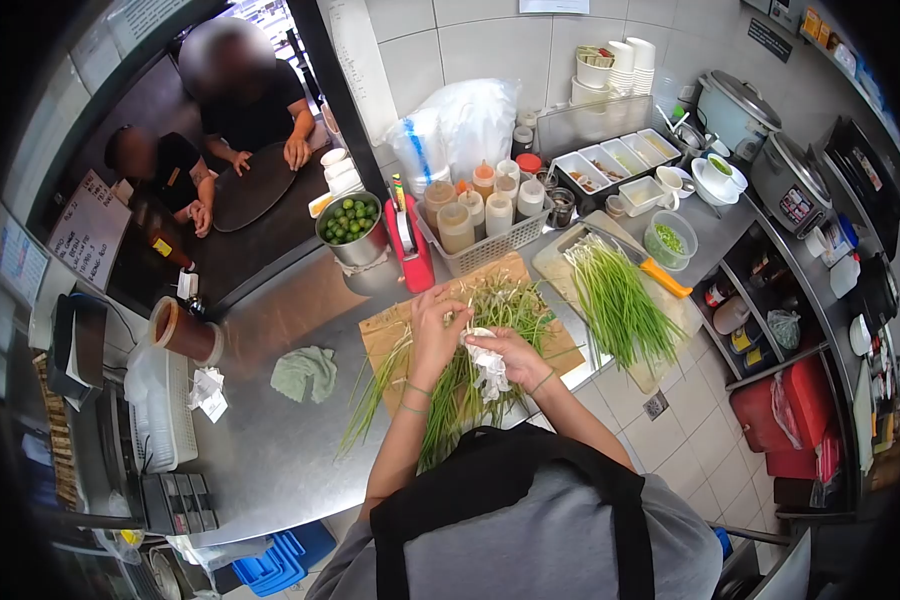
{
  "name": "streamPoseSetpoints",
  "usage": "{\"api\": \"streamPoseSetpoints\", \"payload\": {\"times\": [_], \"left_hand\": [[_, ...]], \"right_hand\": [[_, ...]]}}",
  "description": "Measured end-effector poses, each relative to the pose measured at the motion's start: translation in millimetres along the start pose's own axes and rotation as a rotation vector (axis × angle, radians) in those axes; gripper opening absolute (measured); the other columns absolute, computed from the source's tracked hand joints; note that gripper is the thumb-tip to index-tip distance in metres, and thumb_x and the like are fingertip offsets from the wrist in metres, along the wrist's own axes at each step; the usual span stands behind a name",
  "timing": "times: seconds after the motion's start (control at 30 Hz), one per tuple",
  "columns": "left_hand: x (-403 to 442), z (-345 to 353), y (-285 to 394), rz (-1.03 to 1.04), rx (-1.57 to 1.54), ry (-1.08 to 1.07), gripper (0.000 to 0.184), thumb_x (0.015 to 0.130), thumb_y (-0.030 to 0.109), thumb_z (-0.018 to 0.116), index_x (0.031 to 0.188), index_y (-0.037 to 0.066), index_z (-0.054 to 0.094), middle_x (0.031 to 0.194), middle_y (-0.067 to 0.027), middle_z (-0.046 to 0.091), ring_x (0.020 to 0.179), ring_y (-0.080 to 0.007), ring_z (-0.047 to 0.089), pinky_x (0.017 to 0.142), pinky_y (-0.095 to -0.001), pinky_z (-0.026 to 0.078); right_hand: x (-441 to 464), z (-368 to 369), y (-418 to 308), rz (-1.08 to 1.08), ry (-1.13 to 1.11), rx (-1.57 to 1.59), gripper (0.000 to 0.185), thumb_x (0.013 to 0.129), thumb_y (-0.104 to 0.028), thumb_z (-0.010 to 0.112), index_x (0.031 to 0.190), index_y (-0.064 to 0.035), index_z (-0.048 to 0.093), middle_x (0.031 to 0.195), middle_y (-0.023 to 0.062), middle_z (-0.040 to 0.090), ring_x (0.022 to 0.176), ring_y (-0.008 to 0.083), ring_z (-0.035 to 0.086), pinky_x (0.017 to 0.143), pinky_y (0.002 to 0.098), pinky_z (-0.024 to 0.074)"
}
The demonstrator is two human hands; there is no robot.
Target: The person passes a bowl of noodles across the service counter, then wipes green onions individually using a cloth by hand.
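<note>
My right hand (pixel 516 357) is closed around a crumpled white paper towel (pixel 491 378), which hangs below the fingers. Close beside it, my left hand (pixel 436 328) has its fingertips pinched together near the towel's top; what they hold is too small to make out. Both hands are above a loose heap of green onions (pixel 458 415), tangled and partly yellowed, with roots showing. Under the heap lies a flat brown sheet of cardboard (pixel 562 350). To the right, a neater bunch of green onions (pixel 622 305) rests on a pale cutting board (pixel 555 262), near a knife with an orange handle (pixel 667 279).
Behind the heap stand a basket of sauce bottles (pixel 485 251), a red tape dispenser-like object (pixel 411 245) and a pot of green limes (pixel 351 220). A green cloth (pixel 304 374) lies on the steel counter (pixel 260 455). Two people are beyond the pass-through window, by a round dark tray (pixel 255 190).
</note>
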State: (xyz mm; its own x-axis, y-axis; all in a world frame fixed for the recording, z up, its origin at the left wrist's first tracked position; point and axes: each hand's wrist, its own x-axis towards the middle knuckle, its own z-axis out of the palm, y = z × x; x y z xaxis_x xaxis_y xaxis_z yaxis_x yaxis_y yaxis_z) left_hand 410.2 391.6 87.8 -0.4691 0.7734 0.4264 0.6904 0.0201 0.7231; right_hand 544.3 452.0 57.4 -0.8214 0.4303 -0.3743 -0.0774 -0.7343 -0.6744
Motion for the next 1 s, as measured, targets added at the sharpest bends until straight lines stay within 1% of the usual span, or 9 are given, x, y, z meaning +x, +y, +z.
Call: {"api": "streamPoseSetpoints", "payload": {"times": [0.17, 0.37, 0.4, 0.5, 0.6, 0.7, 0.73, 0.83, 1.0], "left_hand": [[5.4, -8.0, -2.8, -0.033, -0.102, 0.103, 0.011, 0.067, 0.014, 0.069, 0.072, 0.005, 0.065, 0.109, -0.0123, 0.053, 0.102, -0.0302, 0.045, 0.090, -0.0391, 0.032], [21.2, -29.8, -12.5, -0.091, -0.458, 0.343, 0.006, 0.074, 0.009, 0.066, 0.076, 0.004, 0.063, 0.104, -0.0071, 0.050, 0.092, -0.0158, 0.050, 0.073, -0.0279, 0.044], [25.2, -34.1, -14.3, -0.032, -0.427, 0.403, 0.005, 0.078, 0.009, 0.063, 0.076, 0.003, 0.062, 0.096, -0.0058, 0.051, 0.085, -0.0112, 0.050, 0.068, -0.0230, 0.044], [27.4, -52.3, -17.6, -0.090, -0.472, 0.452, 0.008, 0.079, 0.009, 0.062, 0.075, 0.002, 0.060, 0.091, -0.0059, 0.053, 0.080, -0.0107, 0.050, 0.069, -0.0230, 0.044], [29.5, -70.6, -15.9, -0.141, -0.556, 0.485, 0.013, 0.084, 0.011, 0.056, 0.078, 0.000, 0.053, 0.074, -0.0036, 0.055, 0.065, -0.0076, 0.052, 0.057, -0.0198, 0.043], [33.0, -91.5, -6.3, -0.137, -0.529, 0.534, 0.014, 0.087, 0.014, 0.052, 0.082, 0.001, 0.050, 0.064, -0.0023, 0.055, 0.054, -0.0062, 0.052, 0.049, -0.0184, 0.042], [32.9, -99.2, -4.2, -0.139, -0.495, 0.550, 0.014, 0.087, 0.014, 0.052, 0.082, 0.001, 0.050, 0.064, -0.0024, 0.055, 0.054, -0.0063, 0.052, 0.048, -0.0185, 0.042], [34.5, -112.5, 0.5, -0.138, -0.376, 0.508, 0.013, 0.088, 0.012, 0.051, 0.082, 0.000, 0.051, 0.062, -0.0028, 0.056, 0.052, -0.0064, 0.053, 0.046, -0.0188, 0.042], [28.4, -86.0, 15.3, -0.155, -0.305, 0.251, 0.009, 0.087, 0.009, 0.051, 0.085, 0.000, 0.052, 0.062, -0.0033, 0.056, 0.053, -0.0069, 0.054, 0.046, -0.0201, 0.044]], "right_hand": [[-1.1, 1.2, 1.8, -0.037, 0.000, -0.081, 0.017, 0.075, -0.011, 0.067, 0.087, -0.0022, 0.061, 0.075, 0.0020, 0.062, 0.061, 0.0078, 0.057, 0.053, 0.0207, 0.0438], [-8.8, -0.3, -9.2, -0.076, -0.039, -0.224, 0.015, 0.074, -0.009, 0.067, 0.085, 0.0002, 0.061, 0.073, 0.0023, 0.062, 0.059, 0.0076, 0.057, 0.051, 0.0205, 0.0435], [-10.1, -1.4, -11.6, -0.086, -0.048, -0.258, 0.015, 0.074, -0.009, 0.066, 0.085, 0.0006, 0.061, 0.072, 0.0022, 0.061, 0.058, 0.0075, 0.056, 0.051, 0.0204, 0.0433], [-16.5, -2.5, -20.2, -0.105, -0.079, -0.371, 0.014, 0.074, -0.009, 0.067, 0.082, 0.0014, 0.061, 0.070, 0.0023, 0.061, 0.057, 0.0071, 0.055, 0.050, 0.0201, 0.0425], [-22.4, -9.5, -26.6, -0.076, -0.102, -0.440, 0.012, 0.073, -0.009, 0.067, 0.079, 0.0006, 0.062, 0.067, 0.0024, 0.061, 0.056, 0.0067, 0.055, 0.050, 0.0198, 0.0419], [-17.8, -32.7, -22.4, -0.109, -0.059, -0.678, 0.011, 0.074, -0.010, 0.066, 0.078, -0.0003, 0.063, 0.067, 0.0023, 0.061, 0.055, 0.0066, 0.054, 0.049, 0.0198, 0.0414], [-17.5, -38.7, -23.6, -0.231, -0.026, -0.931, 0.011, 0.076, -0.011, 0.065, 0.080, -0.0006, 0.065, 0.066, 0.0023, 0.061, 0.054, 0.0070, 0.055, 0.048, 0.0199, 0.0418], [-18.5, -41.8, -30.5, -0.200, 0.074, -0.584, 0.015, 0.078, -0.012, 0.063, 0.085, 0.0006, 0.064, 0.068, 0.0031, 0.062, 0.057, 0.0087, 0.058, 0.052, 0.0204, 0.0447], [-19.8, -12.2, -57.9, -0.183, -0.040, 0.002, 0.023, 0.082, -0.012, 0.059, 0.101, 0.0019, 0.058, 0.084, 0.0061, 0.063, 0.067, 0.0119, 0.061, 0.058, 0.0227, 0.0486]]}}
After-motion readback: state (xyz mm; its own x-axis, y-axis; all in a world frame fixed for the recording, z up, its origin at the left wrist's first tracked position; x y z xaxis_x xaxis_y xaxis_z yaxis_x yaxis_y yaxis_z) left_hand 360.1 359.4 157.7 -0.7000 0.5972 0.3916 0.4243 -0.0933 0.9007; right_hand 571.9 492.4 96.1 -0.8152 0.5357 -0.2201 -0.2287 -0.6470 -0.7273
